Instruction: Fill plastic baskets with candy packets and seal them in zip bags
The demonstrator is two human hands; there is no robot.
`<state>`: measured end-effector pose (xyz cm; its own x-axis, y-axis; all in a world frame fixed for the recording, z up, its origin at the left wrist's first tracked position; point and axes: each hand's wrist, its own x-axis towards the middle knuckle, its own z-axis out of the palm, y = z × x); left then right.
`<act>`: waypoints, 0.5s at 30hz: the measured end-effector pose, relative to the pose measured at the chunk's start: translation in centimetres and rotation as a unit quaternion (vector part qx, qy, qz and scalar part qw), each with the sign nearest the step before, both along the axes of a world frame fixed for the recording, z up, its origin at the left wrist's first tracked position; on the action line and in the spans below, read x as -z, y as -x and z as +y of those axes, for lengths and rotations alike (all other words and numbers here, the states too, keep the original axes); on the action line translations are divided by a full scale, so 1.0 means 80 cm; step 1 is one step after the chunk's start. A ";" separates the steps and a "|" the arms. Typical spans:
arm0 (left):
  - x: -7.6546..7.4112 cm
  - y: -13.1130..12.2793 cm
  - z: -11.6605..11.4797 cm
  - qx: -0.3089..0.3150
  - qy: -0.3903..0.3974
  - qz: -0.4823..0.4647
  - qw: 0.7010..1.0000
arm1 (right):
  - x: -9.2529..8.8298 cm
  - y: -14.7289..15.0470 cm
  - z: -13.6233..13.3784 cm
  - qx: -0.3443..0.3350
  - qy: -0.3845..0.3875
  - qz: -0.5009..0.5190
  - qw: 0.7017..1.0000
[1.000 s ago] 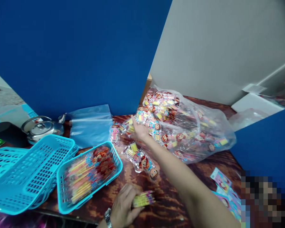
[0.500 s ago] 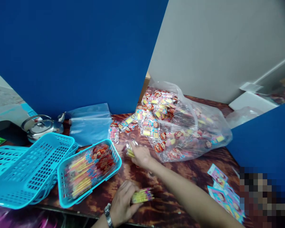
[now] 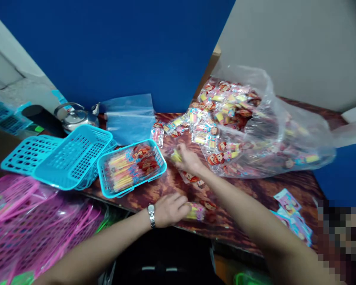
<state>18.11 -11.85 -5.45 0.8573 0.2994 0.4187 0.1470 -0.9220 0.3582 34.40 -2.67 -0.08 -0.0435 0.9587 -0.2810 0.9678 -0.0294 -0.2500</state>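
My left hand (image 3: 171, 209), with a metal watch on the wrist, is closed on a bundle of small yellow-and-pink packets (image 3: 196, 211) near the table's front edge. Farther back, my right hand (image 3: 190, 159) grips a small clear packet with yellow in it (image 3: 176, 156). To the left stands a blue basket (image 3: 109, 194) filled with wrapped yellow and orange sticks that have red-haired figure heads. A large clear plastic bag (image 3: 308, 138) lies at the right, with many similar packets (image 3: 225, 107) spilling from its mouth. Some packets lie beneath my right forearm.
Stacked blue baskets (image 3: 74, 158) and a metal kettle (image 3: 77, 116) are at the left, with clear plastic sleeves (image 3: 130, 118) behind. Pink baskets (image 3: 47, 225) sit below the table's front edge. Printed cards (image 3: 293, 213) lie at the right. A blue panel (image 3: 130, 51) stands behind.
The view has shifted, showing more of the front edge and pink baskets. My left hand has turned over its bundle, and its fingers now point right. My right hand still holds a packet.
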 end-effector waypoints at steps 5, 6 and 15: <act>-0.014 -0.005 -0.015 0.080 -0.103 -0.006 0.991 | -0.033 -0.035 -0.031 -0.088 -0.074 0.020 0.993; -0.016 -0.006 -0.017 0.086 -0.126 -0.013 0.988 | -0.039 -0.036 -0.040 -0.102 -0.070 0.002 0.992; -0.008 0.001 -0.019 0.022 -0.034 -0.001 0.999 | -0.012 -0.006 -0.093 -0.233 0.008 -0.170 0.957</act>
